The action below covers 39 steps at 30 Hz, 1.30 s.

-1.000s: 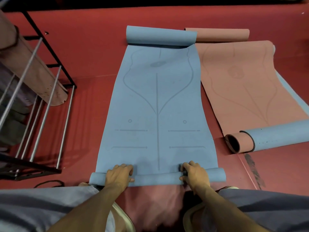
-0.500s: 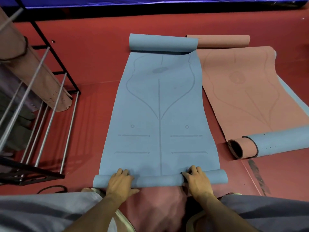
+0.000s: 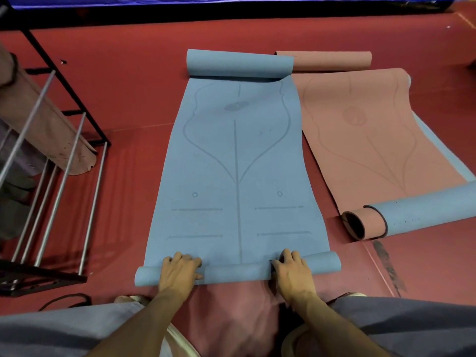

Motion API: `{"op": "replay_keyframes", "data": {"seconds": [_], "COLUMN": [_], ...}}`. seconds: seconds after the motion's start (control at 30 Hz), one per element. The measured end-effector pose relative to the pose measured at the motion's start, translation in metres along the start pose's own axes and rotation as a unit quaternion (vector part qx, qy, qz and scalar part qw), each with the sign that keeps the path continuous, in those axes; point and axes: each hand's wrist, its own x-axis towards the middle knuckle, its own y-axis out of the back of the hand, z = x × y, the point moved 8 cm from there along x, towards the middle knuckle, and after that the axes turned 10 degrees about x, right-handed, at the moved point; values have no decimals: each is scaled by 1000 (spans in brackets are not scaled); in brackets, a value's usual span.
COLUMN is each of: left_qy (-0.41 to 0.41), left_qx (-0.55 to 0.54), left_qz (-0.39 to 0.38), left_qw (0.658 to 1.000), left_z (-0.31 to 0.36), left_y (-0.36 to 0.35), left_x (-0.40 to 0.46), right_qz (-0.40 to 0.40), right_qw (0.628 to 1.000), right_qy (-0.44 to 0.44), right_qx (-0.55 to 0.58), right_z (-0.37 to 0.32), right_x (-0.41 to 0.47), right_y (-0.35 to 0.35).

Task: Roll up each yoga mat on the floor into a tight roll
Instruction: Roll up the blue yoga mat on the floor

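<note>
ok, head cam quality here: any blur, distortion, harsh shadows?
Head view: sharp on the blue mat and both hands, left hand, right hand; wide-angle bowing curves the mat's edges; lighting soft and even, no glare; the rack casts faint shadows.

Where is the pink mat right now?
In the head view, the pink mat lies on the red floor, right beside the blue mat, with its near end curled into a roll.

Single head view, looking forward and steeply down, close above hands (image 3: 292, 271), floor (image 3: 123, 104) stretching far ahead.
</note>
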Motion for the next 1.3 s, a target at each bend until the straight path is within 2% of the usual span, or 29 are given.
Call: {"op": "replay_keyframes", "data": {"seconds": [0.13, 0.23, 0.33, 0.43, 0.53, 0.73, 0.83, 0.93, 1.07, 1.2, 1.3], "left_qy": [6, -1, -29, -56, -55, -5, -33, -67, -102, -89, -69], "left_qx": [17, 32, 25, 19, 49, 111, 121, 103, 61, 47, -25], "left_qz": [21, 24, 92, 115, 46, 62, 10, 26, -31, -80, -108], "left_qw": [1000, 999, 995, 992, 996, 992, 992, 992, 992, 992, 991], "left_z": [0, 3, 7, 9, 4, -17, -21, -20, 0, -5, -13], "left_y": [-1, 2, 8, 8, -7, -19, -17, -7, -3, -12, -4], "left_x": [1, 1, 0, -10, -15, -5, 6, 7, -3, 7, 14], "right_qz": [-7, 27, 36, 28, 11, -40, -48, -51, -57, -23, 14], "right_qw": [999, 999, 999, 1000, 999, 998, 996, 995, 996, 998, 999], "right_qy": [25, 24, 15, -1, -43, -28, -45, -54, -30, -44, -34], "right_qx": [20, 10, 4, -9, -31, -47, -66, -70, -54, -23, 1], "right_z": [-9, -13, -13, -12, -4, -5, -1, 2, 9, 17, 12], "right_x": [-1, 4, 10, 12, 16, 15, 25, 30, 27, 24, 28], "right_y": [4, 16, 19, 14, 9, -6, -3, 5, 6, 6, 15]}}
